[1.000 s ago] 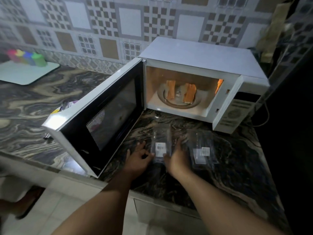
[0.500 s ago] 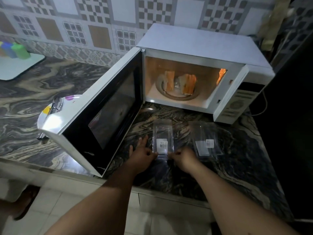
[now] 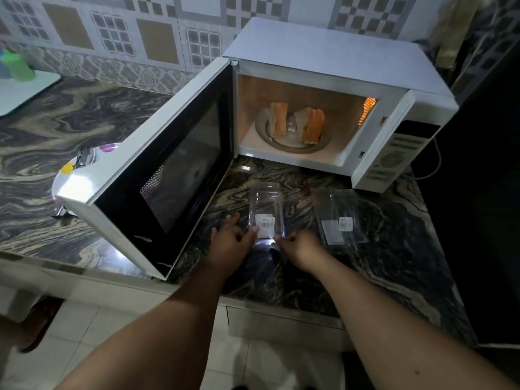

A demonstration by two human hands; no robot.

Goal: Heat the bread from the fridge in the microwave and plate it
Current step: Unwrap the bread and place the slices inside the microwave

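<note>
The white microwave (image 3: 332, 49) stands on the marble counter with its door (image 3: 168, 170) swung wide open to the left. Inside, two pieces of bread (image 3: 311, 126) stand upright on the glass turntable (image 3: 292, 143), lit orange. In front of it lies an empty clear plastic container (image 3: 266, 212) with a white label. My left hand (image 3: 229, 243) and my right hand (image 3: 302, 247) pinch its near end from either side. A second clear container (image 3: 339, 218) lies to the right. A white plate with coloured dots (image 3: 84, 164) shows behind the door.
The open door blocks the left part of the counter (image 3: 380, 263) in front of the microwave. A dark tall appliance (image 3: 492, 192) stands at the right. A white board with coloured cups (image 3: 17, 66) sits far left. The microwave's cord (image 3: 433, 164) trails right.
My hands have stayed on the near end of the clear container, the right one closing tighter on it. The view has shifted slightly closer and down.
</note>
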